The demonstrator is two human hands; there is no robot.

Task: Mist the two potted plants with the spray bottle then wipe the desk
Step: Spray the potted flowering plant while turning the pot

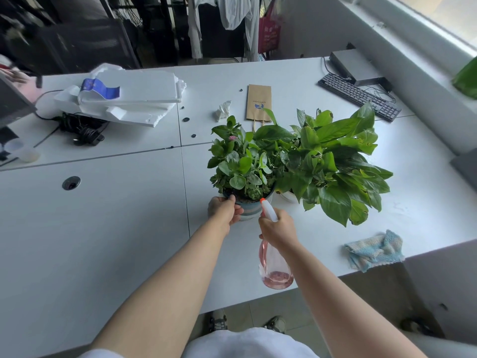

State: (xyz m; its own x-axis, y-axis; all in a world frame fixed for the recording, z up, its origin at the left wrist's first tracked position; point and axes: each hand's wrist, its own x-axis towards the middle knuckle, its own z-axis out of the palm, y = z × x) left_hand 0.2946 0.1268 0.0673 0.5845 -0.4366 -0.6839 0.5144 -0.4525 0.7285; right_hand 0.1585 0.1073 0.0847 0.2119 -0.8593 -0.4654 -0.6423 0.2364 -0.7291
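Spray bottle [274, 264] is being gripped by the right hand [277, 229], its nozzle aiming at the small potted plant [238, 164], while left-hand [224, 210] fingers are clamping its striped pot [249, 209].

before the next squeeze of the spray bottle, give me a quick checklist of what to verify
1. Right hand grip on the spray bottle: ok.
2. Nozzle aimed at the small plant: ok.
3. Left hand steadying the striped pot: ok.
4. Liquid in the bottle: ok, though only a little shows at the bottom.
5. Large-leaf plant already misted: cannot tell.
6. Cloth ready on the desk for wiping: ok.
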